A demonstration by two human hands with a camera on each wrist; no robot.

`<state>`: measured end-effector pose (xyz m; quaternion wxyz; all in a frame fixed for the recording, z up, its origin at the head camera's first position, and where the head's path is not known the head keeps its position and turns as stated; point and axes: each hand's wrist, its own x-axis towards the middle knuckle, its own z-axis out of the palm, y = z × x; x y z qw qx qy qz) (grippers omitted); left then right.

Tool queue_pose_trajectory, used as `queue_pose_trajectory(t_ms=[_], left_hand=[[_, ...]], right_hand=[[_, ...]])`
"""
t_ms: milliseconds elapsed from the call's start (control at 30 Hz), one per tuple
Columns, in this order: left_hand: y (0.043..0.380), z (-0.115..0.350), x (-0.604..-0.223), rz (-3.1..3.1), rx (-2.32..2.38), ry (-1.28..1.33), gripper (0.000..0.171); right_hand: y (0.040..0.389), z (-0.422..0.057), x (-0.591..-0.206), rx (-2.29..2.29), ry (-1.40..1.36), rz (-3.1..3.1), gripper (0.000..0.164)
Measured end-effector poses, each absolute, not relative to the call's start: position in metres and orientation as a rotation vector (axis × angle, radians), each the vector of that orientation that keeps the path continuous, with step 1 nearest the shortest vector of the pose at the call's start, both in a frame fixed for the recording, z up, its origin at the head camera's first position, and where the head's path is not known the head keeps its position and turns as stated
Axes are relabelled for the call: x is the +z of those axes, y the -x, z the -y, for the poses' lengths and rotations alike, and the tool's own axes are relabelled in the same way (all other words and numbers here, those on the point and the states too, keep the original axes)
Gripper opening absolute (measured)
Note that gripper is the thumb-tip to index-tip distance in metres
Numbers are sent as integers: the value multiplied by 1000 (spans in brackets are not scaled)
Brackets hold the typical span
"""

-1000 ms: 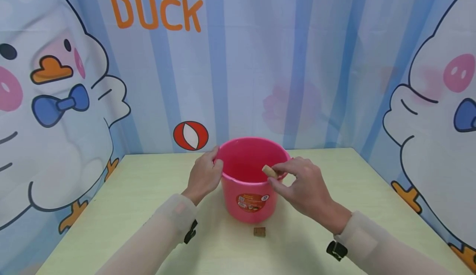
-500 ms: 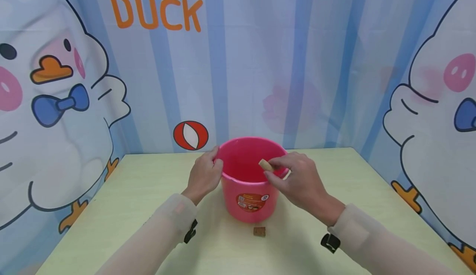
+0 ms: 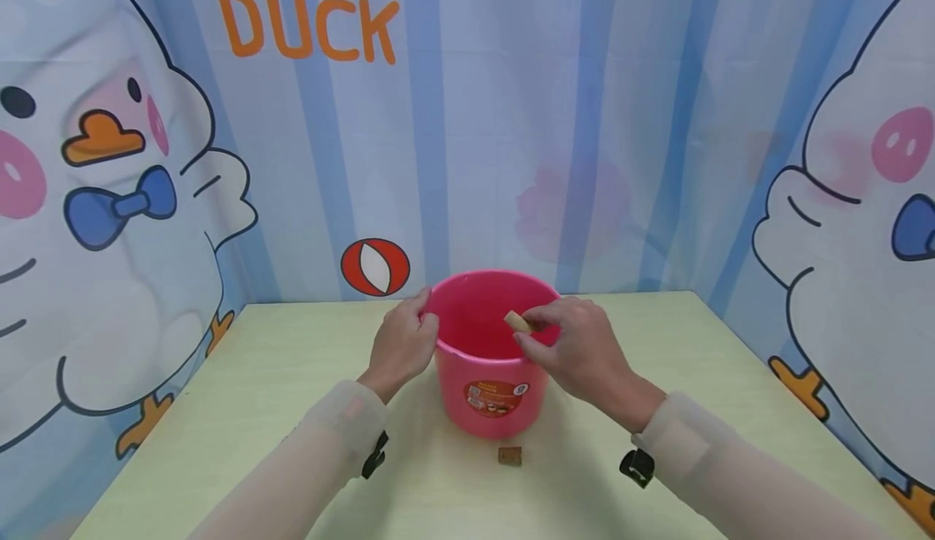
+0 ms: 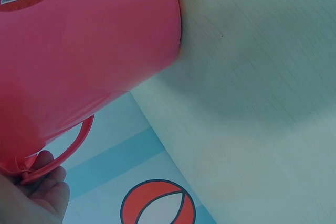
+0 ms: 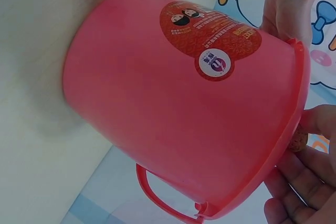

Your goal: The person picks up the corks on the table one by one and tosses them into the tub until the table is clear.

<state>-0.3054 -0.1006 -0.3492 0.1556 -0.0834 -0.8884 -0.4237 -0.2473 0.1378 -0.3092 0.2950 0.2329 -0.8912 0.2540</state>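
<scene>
A pink bucket (image 3: 491, 394) stands upright on the table. My left hand (image 3: 400, 341) grips its rim on the left side; in the left wrist view the fingers (image 4: 52, 187) curl by the handle. Over the bucket's opening, at the right part of the rim, my right hand (image 3: 580, 345) pinches a cork (image 3: 517, 321) between thumb and fingertips. The rim partly hides that cork in the right wrist view. Another cork (image 3: 510, 455) lies on the table just in front of the bucket. The bucket's bottom inside cannot be seen.
The pale table (image 3: 314, 410) ends at the back against a blue striped curtain (image 3: 497, 118) printed with ducks and a red ball. A thin pink handle (image 5: 157, 198) hangs along the bucket's side.
My right hand has moved a little to the left with the cork, farther over the bucket's opening. My left hand, the bucket and the cork on the table stay in place.
</scene>
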Motion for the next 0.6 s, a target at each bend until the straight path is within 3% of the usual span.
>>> queue_pose_trajectory(t_ms=[600], left_hand=[[305, 100, -349, 2544, -1210, 234, 58]], right_hand=[[258, -136, -311, 716, -543, 2516, 30]])
